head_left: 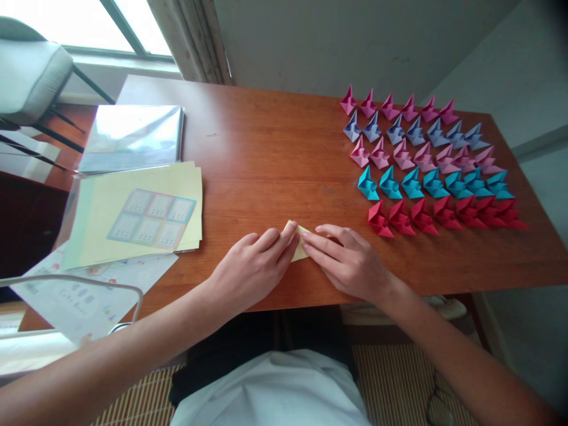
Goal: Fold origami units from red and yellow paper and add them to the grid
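A small piece of pale yellow folded paper (pixel 299 253) lies near the front edge of the table, mostly covered by fingers. My left hand (pixel 254 261) presses its left side and top corner, fingers close together. From the other side, my right hand (pixel 355 259) has its fingertips on the right part of the same paper, with the index finger a little raised. Both thumbs are largely hidden. To the right of my hands stand rows of folded paper figures: red (pixel 422 216), turquoise (pixel 412 183), pink (pixel 403 155), lilac (pixel 415 131) and magenta (pixel 390 107).
The wooden table (pixel 266 154) has a stack of yellow paper sheets (pixel 93 207) at left. Behind it lies a shiny plastic-wrapped pack (pixel 133 136); a printed white sheet (pixel 89 302) sticks out beneath. A chair (pixel 35 77) stands beyond the left edge.
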Demonstrator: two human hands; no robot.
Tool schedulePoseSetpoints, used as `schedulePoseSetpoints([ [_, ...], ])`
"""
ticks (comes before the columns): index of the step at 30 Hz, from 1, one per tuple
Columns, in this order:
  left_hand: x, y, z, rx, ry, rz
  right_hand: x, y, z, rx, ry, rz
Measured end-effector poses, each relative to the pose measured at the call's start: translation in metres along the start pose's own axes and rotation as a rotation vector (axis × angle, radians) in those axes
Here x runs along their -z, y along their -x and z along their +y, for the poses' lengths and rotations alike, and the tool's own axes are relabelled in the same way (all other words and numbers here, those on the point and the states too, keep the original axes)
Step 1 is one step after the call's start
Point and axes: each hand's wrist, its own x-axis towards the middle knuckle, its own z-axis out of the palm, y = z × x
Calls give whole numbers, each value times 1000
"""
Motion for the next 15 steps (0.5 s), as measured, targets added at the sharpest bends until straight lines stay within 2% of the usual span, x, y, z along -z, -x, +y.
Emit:
schedulePoseSetpoints([
  [4, 0, 0, 2, 13, 0, 3, 0, 0, 0, 0, -2, 4],
  [11, -2, 4, 2, 11, -34, 80, -2, 2, -1, -19, -56, 12],
  [15, -1, 3, 3, 7, -43, 67, 4, -6, -1, -106, -257, 95],
])
